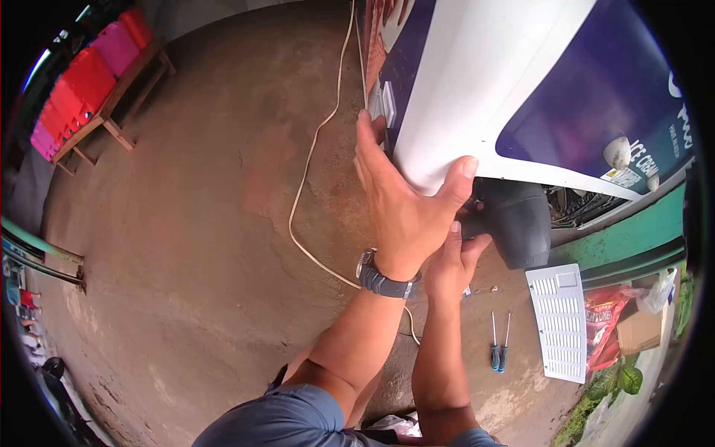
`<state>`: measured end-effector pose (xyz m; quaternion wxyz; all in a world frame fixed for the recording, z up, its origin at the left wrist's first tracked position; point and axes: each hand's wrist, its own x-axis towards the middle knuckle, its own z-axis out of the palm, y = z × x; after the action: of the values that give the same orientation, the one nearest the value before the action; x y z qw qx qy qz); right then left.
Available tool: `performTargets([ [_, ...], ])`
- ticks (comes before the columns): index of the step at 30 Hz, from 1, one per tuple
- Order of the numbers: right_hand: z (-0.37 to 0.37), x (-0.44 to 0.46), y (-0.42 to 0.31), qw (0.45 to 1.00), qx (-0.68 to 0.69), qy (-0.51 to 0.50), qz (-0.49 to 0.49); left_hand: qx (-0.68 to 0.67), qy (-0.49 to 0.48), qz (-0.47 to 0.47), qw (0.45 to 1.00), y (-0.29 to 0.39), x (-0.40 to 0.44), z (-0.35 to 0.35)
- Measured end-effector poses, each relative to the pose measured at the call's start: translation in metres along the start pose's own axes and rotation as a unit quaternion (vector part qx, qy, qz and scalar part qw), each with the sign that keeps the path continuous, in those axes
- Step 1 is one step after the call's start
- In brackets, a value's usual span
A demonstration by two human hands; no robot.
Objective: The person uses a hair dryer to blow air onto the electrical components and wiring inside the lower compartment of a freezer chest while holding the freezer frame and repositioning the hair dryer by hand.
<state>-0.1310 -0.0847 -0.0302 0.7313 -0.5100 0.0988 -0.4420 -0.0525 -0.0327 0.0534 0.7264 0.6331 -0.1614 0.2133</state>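
Note:
A white and dark blue freezer cabinet (477, 74) with ice cream lettering fills the upper right. My left hand (410, 205), with a watch on its wrist, lies spread against the cabinet's lower white corner, thumb and fingers apart on either side of it. Below and to the right, my right hand (453, 264) is wrapped round the handle of a black power tool (521, 223). The tool's body is beside an opening low on the cabinet, where dark parts and wires show. Its front end is hidden.
Two screwdrivers (500, 357) lie on the concrete floor beside a white vented panel (558, 324). Behind the panel are a red bag (603, 328) and cardboard (639, 332). A pale cable (298, 201) crosses the floor. Red and pink containers (89, 78) stand on a wooden bench (112, 123).

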Motion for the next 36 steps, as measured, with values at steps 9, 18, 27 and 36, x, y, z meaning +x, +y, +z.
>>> performTargets([
  [9,-0.015,-0.004,-0.004,0.988,-0.138,0.015,0.067,0.028,0.023,0.006,0.999,0.001,0.001,-0.002],
  [18,-0.008,-0.003,-0.012,0.987,-0.150,-0.010,0.061,0.038,0.060,0.048,0.996,0.003,0.001,0.001],
  [27,0.008,0.000,-0.008,0.999,-0.027,0.015,0.033,0.029,0.044,0.088,0.995,-0.012,0.004,0.010],
  [36,-0.007,-0.024,0.015,0.977,-0.207,0.000,-0.053,-0.099,-0.009,0.036,0.994,0.011,0.000,0.020],
])
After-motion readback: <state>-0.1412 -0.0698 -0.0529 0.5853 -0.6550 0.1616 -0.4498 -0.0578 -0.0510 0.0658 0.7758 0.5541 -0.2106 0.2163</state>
